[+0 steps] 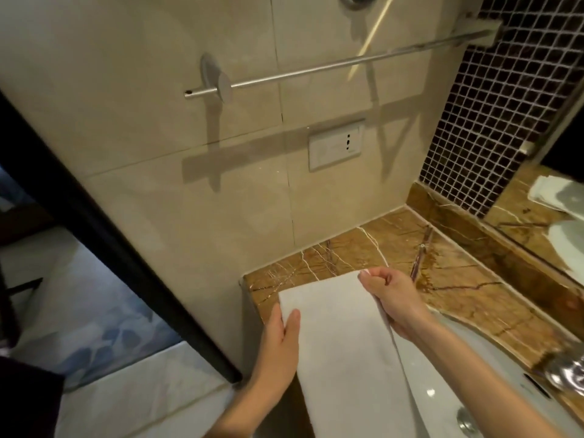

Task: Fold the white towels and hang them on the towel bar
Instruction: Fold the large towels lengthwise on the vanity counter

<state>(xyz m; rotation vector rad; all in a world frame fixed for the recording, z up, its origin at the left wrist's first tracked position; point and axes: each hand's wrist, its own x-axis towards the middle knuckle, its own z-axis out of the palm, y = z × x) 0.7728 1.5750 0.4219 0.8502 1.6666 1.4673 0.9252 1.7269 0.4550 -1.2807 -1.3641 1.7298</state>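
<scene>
A white towel (pixel 344 349) lies folded lengthwise over the corner of the brown marble counter (pixel 458 298) and hangs toward me. My left hand (pixel 281 339) pinches its left edge near the far corner, thumb on top. My right hand (pixel 395 298) grips the right far corner, fingers curled round the cloth. The metal towel bar (pixel 316 69) runs across the beige tiled wall above, with nothing hanging on it.
A white sink basin (pixel 448 384) sits right of the towel, with a chrome tap (pixel 568 371) at the far right. A wall socket (pixel 335 148) is below the bar. A mirror (pixel 556 210) reflects white towels. A dark door frame (pixel 104 222) stands left.
</scene>
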